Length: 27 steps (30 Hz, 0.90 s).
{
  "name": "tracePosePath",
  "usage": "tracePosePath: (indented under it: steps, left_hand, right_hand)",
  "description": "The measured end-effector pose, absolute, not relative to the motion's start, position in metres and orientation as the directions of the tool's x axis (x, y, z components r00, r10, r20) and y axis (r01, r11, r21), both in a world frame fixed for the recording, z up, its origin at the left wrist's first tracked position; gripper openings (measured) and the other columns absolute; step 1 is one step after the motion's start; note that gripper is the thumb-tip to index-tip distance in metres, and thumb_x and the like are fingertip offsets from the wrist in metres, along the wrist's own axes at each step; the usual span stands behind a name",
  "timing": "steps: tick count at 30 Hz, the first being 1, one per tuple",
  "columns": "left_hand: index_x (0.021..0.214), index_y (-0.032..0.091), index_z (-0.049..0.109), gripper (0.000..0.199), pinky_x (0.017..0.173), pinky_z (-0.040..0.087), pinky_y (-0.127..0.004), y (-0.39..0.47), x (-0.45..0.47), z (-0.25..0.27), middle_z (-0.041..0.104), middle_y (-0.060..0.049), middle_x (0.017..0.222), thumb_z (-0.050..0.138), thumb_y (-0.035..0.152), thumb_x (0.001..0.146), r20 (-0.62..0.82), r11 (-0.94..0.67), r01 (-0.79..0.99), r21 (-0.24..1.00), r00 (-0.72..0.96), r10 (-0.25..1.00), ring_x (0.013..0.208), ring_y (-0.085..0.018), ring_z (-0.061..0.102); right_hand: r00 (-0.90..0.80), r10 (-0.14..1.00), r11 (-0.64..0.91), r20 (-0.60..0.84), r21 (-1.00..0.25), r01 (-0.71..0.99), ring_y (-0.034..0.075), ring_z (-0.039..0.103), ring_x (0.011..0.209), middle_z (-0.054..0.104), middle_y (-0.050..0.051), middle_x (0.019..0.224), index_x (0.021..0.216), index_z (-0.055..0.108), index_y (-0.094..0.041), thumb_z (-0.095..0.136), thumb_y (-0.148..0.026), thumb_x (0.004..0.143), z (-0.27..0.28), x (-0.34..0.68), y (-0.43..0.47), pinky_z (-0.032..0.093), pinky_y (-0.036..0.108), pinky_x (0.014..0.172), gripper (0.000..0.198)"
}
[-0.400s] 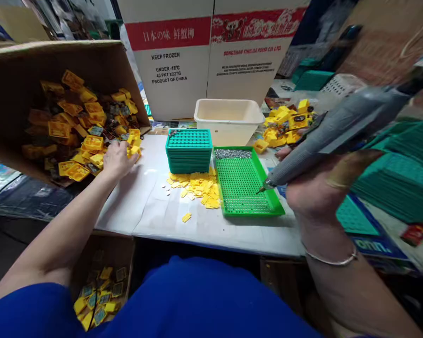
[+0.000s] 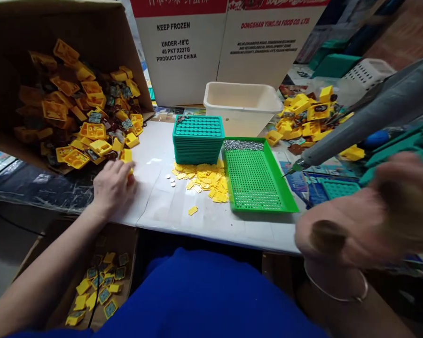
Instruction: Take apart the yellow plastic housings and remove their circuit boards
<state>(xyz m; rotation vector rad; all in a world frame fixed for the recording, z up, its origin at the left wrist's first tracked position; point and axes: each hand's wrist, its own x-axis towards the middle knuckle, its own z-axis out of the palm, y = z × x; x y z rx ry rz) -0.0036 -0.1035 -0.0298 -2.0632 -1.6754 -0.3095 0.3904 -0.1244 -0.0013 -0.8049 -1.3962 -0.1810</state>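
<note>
My left hand [image 2: 114, 185] is closed on a yellow plastic case [image 2: 126, 156] at the front of the tipped cardboard box; the fingers hide part of it. My right hand [image 2: 359, 216] is blurred by motion at the right, fingers apart, below the grey electric screwdriver [image 2: 352, 112] and apart from it. The screwdriver hangs tilted, its bit near the right rim of the green perforated tray [image 2: 285, 199]. Small silvery screws [image 2: 245, 146] lie at the tray's far end. Flat yellow plastic pieces [image 2: 206, 180] are heaped left of the tray.
A stack of teal trays [image 2: 198, 145] stands before a cream bin [image 2: 241, 119]. The cardboard box [image 2: 134, 51] at left holds many yellow cases with circuit boards. More yellow cases [image 2: 310, 112] lie behind the tray. Below the table is another box [image 2: 129, 263] of cases.
My right hand has let go of the screwdriver and moved down from it. My left hand has drawn a yellow case toward me out of the box. The view has tilted slightly down.
</note>
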Motion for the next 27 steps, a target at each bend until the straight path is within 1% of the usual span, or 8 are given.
tracePosePath:
  steps: [3, 6, 10, 12, 15, 18, 22, 27]
  left_hand:
    - [0.096, 0.019, 0.066, 0.017, 0.065, 0.044, -0.035, -0.148, 0.004, -0.039, 0.063, -0.008, 0.075, 0.052, 0.023, 0.088, 0.402, -0.292, 0.920, -0.260, 0.378, 0.834, 0.072, -0.024, 0.057]
    - [0.102, 0.017, 0.064, 0.016, 0.066, 0.047, -0.036, -0.176, 0.010, -0.042, 0.066, -0.008, 0.081, 0.056, 0.021, 0.089, 0.421, -0.411, 0.886, -0.217, 0.464, 0.779, 0.072, -0.024, 0.058]
    - [0.104, 0.020, 0.060, 0.019, 0.074, 0.052, -0.035, -0.190, 0.005, -0.037, 0.065, -0.008, 0.093, 0.062, 0.016, 0.086, 0.561, -0.449, 0.889, 0.089, 0.327, 0.760, 0.083, -0.022, 0.062]
    - [0.100, 0.022, 0.061, 0.016, 0.074, 0.053, -0.035, -0.190, -0.002, -0.034, 0.063, -0.006, 0.093, 0.061, 0.015, 0.085, 0.573, -0.417, 0.881, 0.224, 0.228, 0.788, 0.085, -0.022, 0.062]
    - [0.096, 0.021, 0.064, 0.012, 0.073, 0.054, -0.035, -0.179, -0.015, -0.032, 0.064, -0.006, 0.096, 0.058, 0.019, 0.085, 0.522, -0.345, 0.864, 0.366, 0.116, 0.845, 0.089, -0.022, 0.063]
    - [0.102, 0.019, 0.064, 0.022, 0.078, 0.055, -0.038, -0.151, -0.031, -0.030, 0.064, -0.010, 0.108, 0.058, 0.030, 0.085, 0.448, -0.246, 0.855, 0.457, 0.018, 0.894, 0.102, -0.026, 0.062]
    - [0.123, 0.017, 0.058, 0.056, 0.088, 0.053, -0.042, -0.107, -0.048, -0.027, 0.062, -0.013, 0.125, 0.064, 0.047, 0.076, 0.108, -0.097, 0.786, 0.611, 0.039, 0.993, 0.110, -0.030, 0.061]
    - [0.126, 0.020, 0.059, 0.060, 0.097, 0.049, -0.041, -0.094, -0.056, -0.019, 0.063, -0.010, 0.133, 0.065, 0.051, 0.075, -0.092, -0.030, 0.710, 0.703, 0.134, 0.987, 0.114, -0.029, 0.060]
  right_hand:
    - [-0.215, 0.197, 0.868, 0.956, -0.068, 0.492, 0.026, 0.062, 0.106, 0.067, 0.006, 0.107, 0.132, 0.060, -0.028, 0.058, -0.036, 0.089, 0.004, 0.357, -0.128, 0.049, 0.050, 0.096, 0.043]
    - [-0.463, 0.308, 0.927, 0.831, -0.154, 0.341, 0.020, 0.065, 0.094, 0.070, 0.005, 0.096, 0.119, 0.062, -0.023, 0.058, -0.025, 0.091, 0.010, 0.314, -0.120, 0.051, 0.043, 0.091, 0.028]
    - [-0.717, 0.488, 0.870, 0.498, -0.217, 0.442, 0.018, 0.064, 0.085, 0.071, 0.006, 0.094, 0.107, 0.069, -0.020, 0.048, -0.026, 0.097, 0.010, 0.246, -0.081, 0.046, 0.032, 0.074, 0.023]
    - [-0.768, 0.595, 0.804, 0.238, -0.191, 0.563, 0.020, 0.063, 0.091, 0.069, 0.008, 0.105, 0.112, 0.069, -0.021, 0.042, -0.014, 0.096, 0.007, 0.211, -0.054, 0.043, 0.031, 0.071, 0.032]
    - [-0.764, 0.644, 0.760, 0.040, -0.140, 0.634, 0.022, 0.061, 0.103, 0.064, 0.011, 0.121, 0.120, 0.066, -0.019, 0.035, -0.007, 0.095, -0.001, 0.170, -0.017, 0.043, 0.031, 0.074, 0.041]
    - [-0.765, 0.644, 0.757, -0.005, -0.141, 0.638, 0.022, 0.059, 0.106, 0.064, 0.013, 0.124, 0.117, 0.067, -0.016, 0.038, -0.008, 0.095, -0.012, 0.148, 0.004, 0.044, 0.031, 0.080, 0.038]
    - [-0.752, 0.659, 0.740, -0.007, -0.170, 0.651, 0.022, 0.061, 0.104, 0.067, 0.015, 0.116, 0.108, 0.070, -0.011, 0.042, -0.009, 0.093, -0.022, 0.142, 0.011, 0.045, 0.030, 0.084, 0.032]
    - [-0.678, 0.730, 0.674, 0.084, -0.249, 0.696, 0.020, 0.061, 0.107, 0.065, 0.014, 0.122, 0.119, 0.064, -0.012, 0.036, -0.013, 0.097, -0.014, 0.148, 0.004, 0.045, 0.030, 0.091, 0.036]
